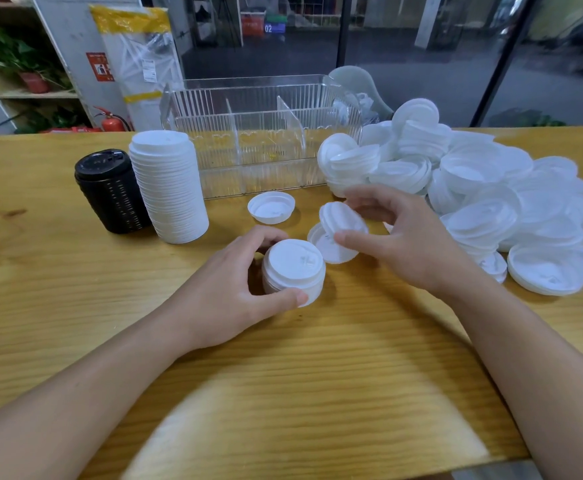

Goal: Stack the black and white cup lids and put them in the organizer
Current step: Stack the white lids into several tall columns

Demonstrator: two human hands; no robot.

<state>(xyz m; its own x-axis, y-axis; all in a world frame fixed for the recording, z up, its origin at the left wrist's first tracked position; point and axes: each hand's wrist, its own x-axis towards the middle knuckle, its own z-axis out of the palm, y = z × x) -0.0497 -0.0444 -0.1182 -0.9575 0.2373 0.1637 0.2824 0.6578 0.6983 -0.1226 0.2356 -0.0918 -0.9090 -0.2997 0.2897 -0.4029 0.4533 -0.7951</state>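
Observation:
My left hand (234,289) grips a short stack of white lids (293,270) standing on the wooden table (283,375). My right hand (408,244) pinches a single white lid (342,218), tilted on edge just right of that stack. Under it another white lid (328,249) lies on the table, and one upturned lid (271,207) lies nearer the organizer. A tall stack of white lids (170,187) and a stack of black lids (111,192) stand at the left. The clear organizer (266,133) with dividers stands behind them.
A big loose heap of white lids (473,188) covers the table's right side. A clear plastic bag (356,88) lies behind the organizer. Shelves with plants and a fire extinguisher (111,121) are beyond the table's far left edge.

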